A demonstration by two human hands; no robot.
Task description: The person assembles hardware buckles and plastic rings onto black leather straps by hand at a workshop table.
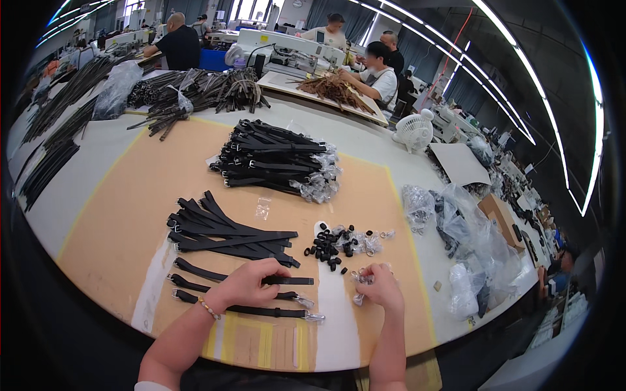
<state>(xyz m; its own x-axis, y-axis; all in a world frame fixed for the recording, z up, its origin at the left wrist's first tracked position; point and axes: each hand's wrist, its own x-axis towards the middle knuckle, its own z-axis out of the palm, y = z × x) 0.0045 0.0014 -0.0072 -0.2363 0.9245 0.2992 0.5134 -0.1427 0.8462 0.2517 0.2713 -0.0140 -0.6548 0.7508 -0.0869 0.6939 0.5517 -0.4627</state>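
Note:
My left hand [255,285] is closed on a black buckle strap [298,281], whose squared free end sticks out to the right of the fingers. Two more black straps with silver buckles lie beside it; the nearest one [261,311] has a clear plastic wrap [314,317] on its right end. My right hand [383,287] pinches at a small clear plastic piece [363,279], partly hidden by the fingers. Beyond it are loose black keeper loops [323,246] and more clear plastic pieces [373,243]. A fanned pile of black straps [228,233] lies past my left hand.
A large stack of black straps with wrapped ends [274,156] lies farther back. Clear plastic bags [479,234] and a white fan [415,132] stand at the right. Dark strips [195,94] cover the far left. Other people work at machines beyond the table.

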